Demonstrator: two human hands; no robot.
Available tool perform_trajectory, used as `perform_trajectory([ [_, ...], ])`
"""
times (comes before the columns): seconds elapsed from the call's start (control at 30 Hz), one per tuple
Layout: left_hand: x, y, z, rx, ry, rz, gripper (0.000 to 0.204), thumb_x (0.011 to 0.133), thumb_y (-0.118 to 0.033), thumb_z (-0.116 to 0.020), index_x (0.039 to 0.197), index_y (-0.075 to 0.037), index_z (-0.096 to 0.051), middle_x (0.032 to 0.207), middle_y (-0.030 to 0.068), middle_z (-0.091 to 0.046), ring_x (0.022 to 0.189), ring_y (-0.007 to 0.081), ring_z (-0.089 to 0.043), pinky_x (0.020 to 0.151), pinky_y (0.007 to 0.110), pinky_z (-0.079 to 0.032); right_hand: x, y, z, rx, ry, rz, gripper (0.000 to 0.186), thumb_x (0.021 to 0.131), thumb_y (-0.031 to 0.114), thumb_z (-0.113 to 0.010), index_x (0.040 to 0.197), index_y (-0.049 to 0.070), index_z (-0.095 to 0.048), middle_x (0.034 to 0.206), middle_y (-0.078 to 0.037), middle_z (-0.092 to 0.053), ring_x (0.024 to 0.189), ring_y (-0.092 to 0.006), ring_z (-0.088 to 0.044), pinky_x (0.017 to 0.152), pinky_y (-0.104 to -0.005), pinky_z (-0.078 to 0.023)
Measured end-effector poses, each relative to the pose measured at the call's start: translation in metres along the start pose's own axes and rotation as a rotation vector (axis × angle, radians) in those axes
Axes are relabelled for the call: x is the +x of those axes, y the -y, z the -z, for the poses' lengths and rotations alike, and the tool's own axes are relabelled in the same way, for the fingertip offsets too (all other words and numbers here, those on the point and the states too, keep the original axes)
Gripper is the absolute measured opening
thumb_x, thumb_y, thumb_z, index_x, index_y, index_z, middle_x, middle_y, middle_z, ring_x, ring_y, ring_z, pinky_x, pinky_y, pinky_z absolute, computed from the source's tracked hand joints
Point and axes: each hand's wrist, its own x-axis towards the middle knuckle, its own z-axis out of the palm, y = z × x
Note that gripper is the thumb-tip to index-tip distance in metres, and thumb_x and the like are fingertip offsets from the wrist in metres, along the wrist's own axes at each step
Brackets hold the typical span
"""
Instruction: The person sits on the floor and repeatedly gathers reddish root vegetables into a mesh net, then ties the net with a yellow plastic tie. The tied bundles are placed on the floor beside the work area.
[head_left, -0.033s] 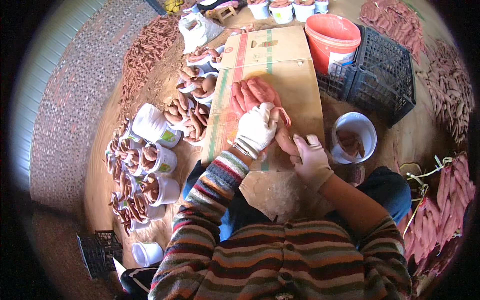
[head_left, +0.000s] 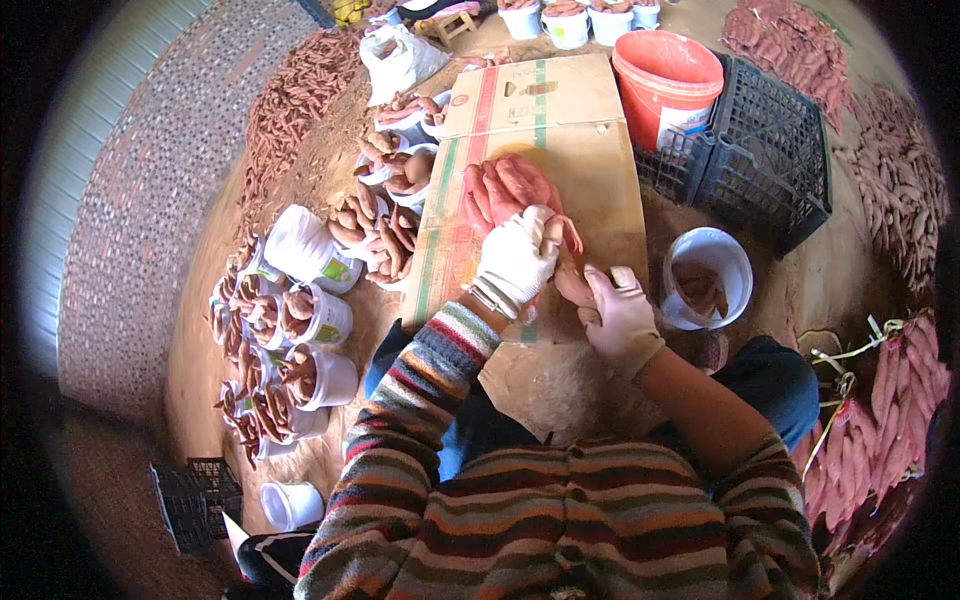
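Observation:
My left hand [head_left: 515,260], in a white glove, is closed on the gathered end of a red mesh bag [head_left: 505,188] packed with long sweet potatoes. The bag lies on a flat cardboard sheet [head_left: 480,100]. Just right of my left hand, my gloved right hand [head_left: 620,310] grips a brownish sweet potato [head_left: 573,282], angled toward the bag's end; the potato's upper tip is partly hidden by the bag and my left hand. A white bucket [head_left: 740,275] with a few potatoes inside stands beside my right hand.
Buckets of sweet potatoes [head_left: 330,325] line the left. A red bucket [head_left: 665,75] and black crates [head_left: 770,150] stand back right. Potato piles [head_left: 290,110] lie on the floor, filled mesh bags [head_left: 895,410] at right. A white sack [head_left: 395,65] is behind.

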Motion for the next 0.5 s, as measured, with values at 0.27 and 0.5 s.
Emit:
perform_trajectory([
  [0.27,0.011,-0.026,0.01,-0.294,0.243,0.111,0.022,0.089,-0.02,-0.06,0.099,-0.002,-0.064,0.08,0.0169,-0.066,0.077,0.0305,-0.067,0.07,0.037,-0.052,0.027,0.019,-0.025,0.295,-0.049,-0.005,0.039,0.08,0.007,-0.062,0.116,0.0,-0.05,0.103,-0.021,-0.056,0.085,-0.0364,-0.061,0.074,-0.0425,-0.05],
  [0.5,0.018,-0.035,0.045,-0.357,0.4,0.13,0.019,0.088,-0.016,-0.059,0.093,0.0,-0.066,0.079,0.013,-0.066,0.072,0.0247,-0.066,0.068,0.033,-0.052,0.047,0.032,-0.028,1.221,-0.089,-0.305,0.027,0.088,0.004,-0.051,0.114,-0.002,-0.053,0.101,-0.012,-0.061,0.09,-0.0202,-0.058,0.077,-0.0331,-0.049],
])
